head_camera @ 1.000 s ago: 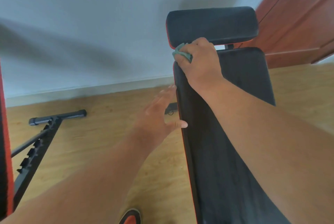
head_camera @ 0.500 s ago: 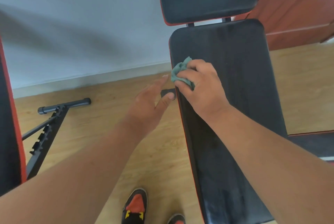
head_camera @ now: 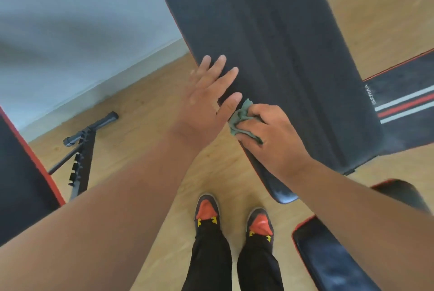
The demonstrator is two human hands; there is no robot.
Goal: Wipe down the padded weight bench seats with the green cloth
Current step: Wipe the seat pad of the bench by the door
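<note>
Wiping the bench pad's edge

My right hand (head_camera: pixel 274 135) bunches the soft, light green cloth (head_camera: pixel 242 119); my left hand (head_camera: pixel 206 95), fingers flat, steadies the firm backrest pad (head_camera: pixel 270 44).

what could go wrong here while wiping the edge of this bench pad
The cloth is bunched small in the right hand, so bare fingers may rub the pad and most of it gets missed. The left hand sits right beside the cloth and could block the stroke.
</note>
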